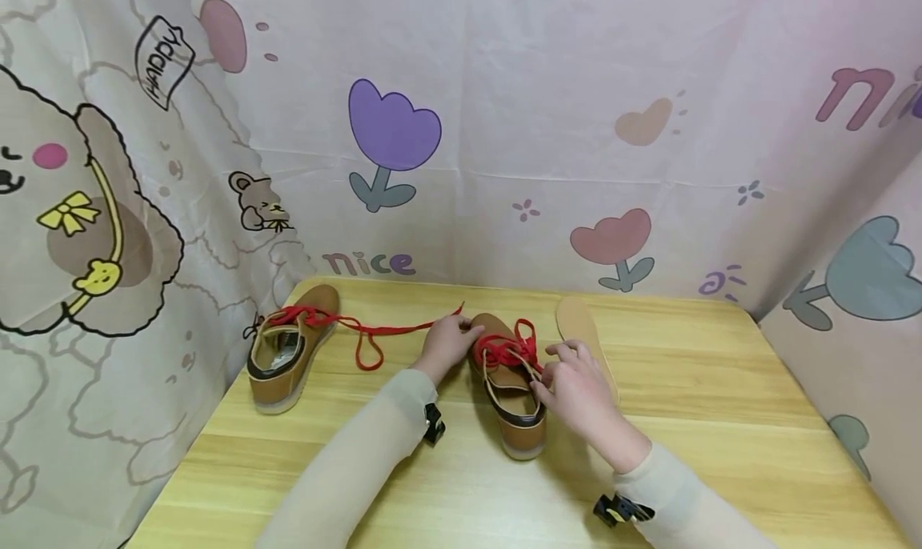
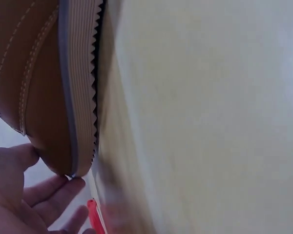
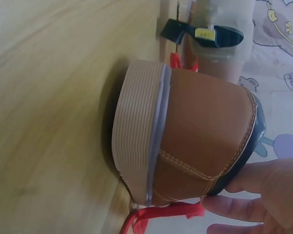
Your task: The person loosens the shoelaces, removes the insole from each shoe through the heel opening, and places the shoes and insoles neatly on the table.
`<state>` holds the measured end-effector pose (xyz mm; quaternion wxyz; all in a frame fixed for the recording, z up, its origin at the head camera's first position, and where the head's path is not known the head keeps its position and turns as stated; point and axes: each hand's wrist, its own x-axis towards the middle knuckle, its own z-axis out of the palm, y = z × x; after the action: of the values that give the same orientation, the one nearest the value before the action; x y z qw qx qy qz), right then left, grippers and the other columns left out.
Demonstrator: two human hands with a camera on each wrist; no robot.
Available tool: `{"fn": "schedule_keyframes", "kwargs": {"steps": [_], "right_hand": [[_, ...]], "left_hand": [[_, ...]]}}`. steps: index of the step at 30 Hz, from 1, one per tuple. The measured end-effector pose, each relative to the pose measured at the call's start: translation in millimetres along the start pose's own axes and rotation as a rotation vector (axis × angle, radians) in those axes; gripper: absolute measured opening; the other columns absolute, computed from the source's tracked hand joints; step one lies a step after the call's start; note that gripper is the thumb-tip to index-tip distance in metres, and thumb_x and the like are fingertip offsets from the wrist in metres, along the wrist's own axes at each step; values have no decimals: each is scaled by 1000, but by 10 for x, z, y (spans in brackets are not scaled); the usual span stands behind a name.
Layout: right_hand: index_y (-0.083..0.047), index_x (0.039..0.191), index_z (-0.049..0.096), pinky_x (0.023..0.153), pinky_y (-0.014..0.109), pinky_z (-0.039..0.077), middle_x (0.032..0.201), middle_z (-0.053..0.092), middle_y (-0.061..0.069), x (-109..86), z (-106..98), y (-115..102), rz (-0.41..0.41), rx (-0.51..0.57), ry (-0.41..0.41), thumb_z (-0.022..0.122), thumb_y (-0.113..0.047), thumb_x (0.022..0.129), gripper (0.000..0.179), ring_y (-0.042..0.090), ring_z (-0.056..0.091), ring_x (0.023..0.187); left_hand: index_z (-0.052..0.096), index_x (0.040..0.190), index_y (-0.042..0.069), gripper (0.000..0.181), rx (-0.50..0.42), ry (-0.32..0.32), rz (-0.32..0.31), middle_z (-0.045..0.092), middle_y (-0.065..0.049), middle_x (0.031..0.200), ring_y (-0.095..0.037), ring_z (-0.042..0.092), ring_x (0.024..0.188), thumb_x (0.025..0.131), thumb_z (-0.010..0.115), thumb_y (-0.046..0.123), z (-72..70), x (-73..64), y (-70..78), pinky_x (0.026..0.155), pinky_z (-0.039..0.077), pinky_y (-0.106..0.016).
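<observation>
A brown lace-up shoe (image 1: 522, 434) stands on the table in the head view, toe pointing away, its opening facing up. Red laces (image 1: 497, 347) are threaded across its front, with a loop on the right side. My left hand (image 1: 448, 345) holds the toe, thumb on one side and fingertips at the tip, as the left wrist view shows around the shoe toe (image 2: 51, 141). At the right side of the opening, my right hand (image 1: 576, 382) pinches the dark padded collar (image 3: 241, 163) between thumb and index finger; the other fingers stay off it.
A matching brown shoe (image 1: 277, 387) stands at the table's left edge, its long red lace (image 1: 396, 330) trailing toward my left hand. Behind my right hand lies a tan insole (image 1: 579, 322). A printed curtain (image 1: 504, 133) hangs along the back and sides of the wooden table (image 1: 720, 389).
</observation>
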<state>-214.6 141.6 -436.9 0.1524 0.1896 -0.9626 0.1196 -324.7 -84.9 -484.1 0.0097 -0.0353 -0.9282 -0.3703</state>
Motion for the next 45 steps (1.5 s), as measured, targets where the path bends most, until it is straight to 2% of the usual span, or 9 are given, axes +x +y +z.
{"fn": "schedule_keyframes", "kwargs": {"steps": [6,11,14,18,21,24,32,38,45], "right_hand": [[-20,61,67,95,52,43,119,66,12,-5,-21,63,6,-7,-2,82,-27,81,26,37,50,117],[-20,62,68,97,55,41,118,67,13,-4,-39,84,-5,11,2,82,-27,81,25,38,51,115],[-20,63,68,95,55,42,119,66,13,-4,-70,81,4,36,1,81,-28,83,25,37,50,116],[-20,62,67,93,55,44,120,67,13,-23,-120,56,27,36,-13,80,-32,83,28,37,51,116],[-20,58,66,95,54,43,118,68,13,-40,-139,30,30,12,-50,81,-35,82,32,38,53,114],[-20,55,63,97,54,42,117,68,13,-48,-151,3,30,-11,-101,80,-36,82,36,38,53,114],[-21,56,59,93,54,45,118,67,10,-33,-126,9,54,-18,-116,79,-27,80,32,37,53,114],[-21,56,60,97,52,42,119,67,12,1,-57,87,56,41,-88,81,-23,80,32,37,53,113],[-17,60,66,96,52,45,118,68,16,59,-37,184,25,47,-44,84,-20,79,26,39,53,111]], "left_hand": [[73,121,10,42,51,18,-47,72,-7,118,-28,66,111,98,64,43,-7,-99,53,97,50,-43],[72,123,10,43,106,30,-38,72,-7,118,-29,66,109,98,63,44,-29,-133,64,95,51,-44],[67,130,8,47,90,46,-8,71,-9,121,-31,63,115,99,62,42,-43,-116,78,100,48,-46],[60,138,5,50,33,51,83,65,-13,132,-36,52,129,100,61,38,-48,-71,117,110,39,-49],[59,139,4,49,29,24,149,60,-14,139,-38,45,135,102,59,36,-43,-27,116,113,34,-49],[59,139,3,46,52,-15,183,58,-13,140,-38,44,136,103,58,32,-34,8,83,114,33,-48],[59,139,3,44,65,-91,197,59,-13,140,-37,45,135,102,61,26,-68,38,-4,113,34,-49],[59,139,3,45,56,-97,172,57,-15,141,-37,44,136,100,63,25,-156,-37,-37,114,33,-49],[63,134,2,40,139,-80,230,60,-14,138,-36,45,135,99,64,22,-236,-131,-104,112,34,-52]]}}
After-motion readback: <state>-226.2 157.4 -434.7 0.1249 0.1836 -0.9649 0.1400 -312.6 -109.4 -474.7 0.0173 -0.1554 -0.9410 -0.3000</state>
